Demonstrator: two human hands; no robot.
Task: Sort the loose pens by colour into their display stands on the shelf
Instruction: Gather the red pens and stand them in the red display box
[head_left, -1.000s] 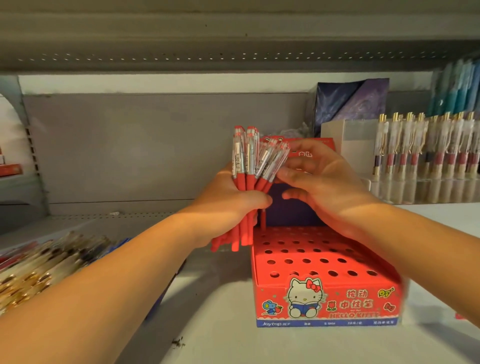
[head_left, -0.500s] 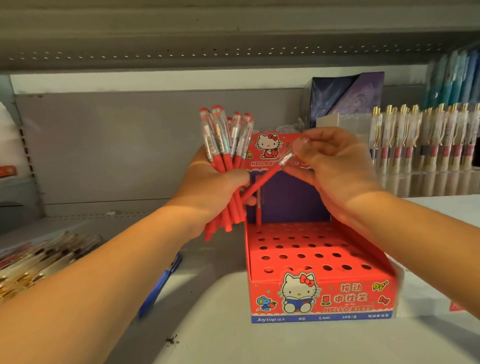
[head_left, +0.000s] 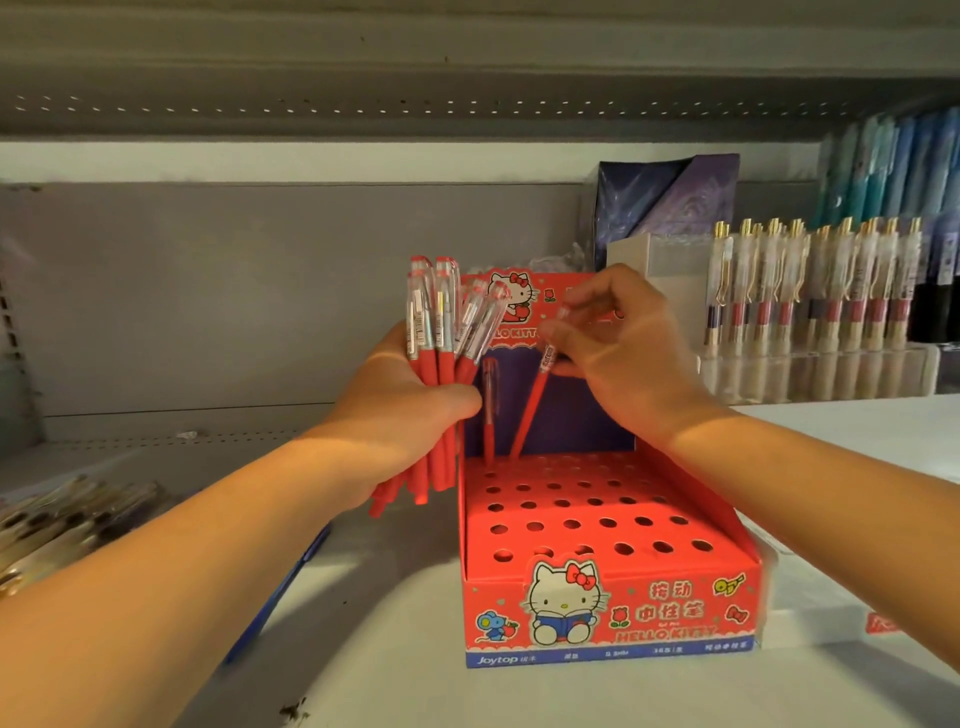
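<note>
**Seating one red pen in the display stand.** The left hand (head_left: 410, 400) is clenched round a bundle (head_left: 441, 332) of red pens, caps up, held just left of the red stand (head_left: 613, 613). The right hand (head_left: 623, 353) pinches a single pen (head_left: 535, 400) near its clear cap. The barrel slants down and to the left, and its lower end meets the back row of holes, just beside a standing pen (head_left: 489, 410) lodged at the left of that row. Whether the tip has entered a hole cannot be told. To do the step well, the pen should probably be brought upright over its hole before it is pressed down, since a slanted barrel is likely to bind on the card edge. A light grip high on the barrel should let the fingers clear the neighbouring pen. Filling the back row from left to right would keep the nearer holes reachable. Nearly all holes look empty, so the sorting appears to be at an early stage. The stand rests on a pale shelf (head_left: 363, 649). A blue pen (head_left: 280, 592) lies loose beside it, under the left forearm, and a blurred pile (head_left: 62, 514) of mixed pens lies at the far left. At right, gold-clipped pens (head_left: 810, 291) stand in a clear holder. A purple box (head_left: 670, 202) sits behind the stand, against the grey back panel (head_left: 260, 291) and beneath an upper shelf (head_left: 467, 78).
</note>
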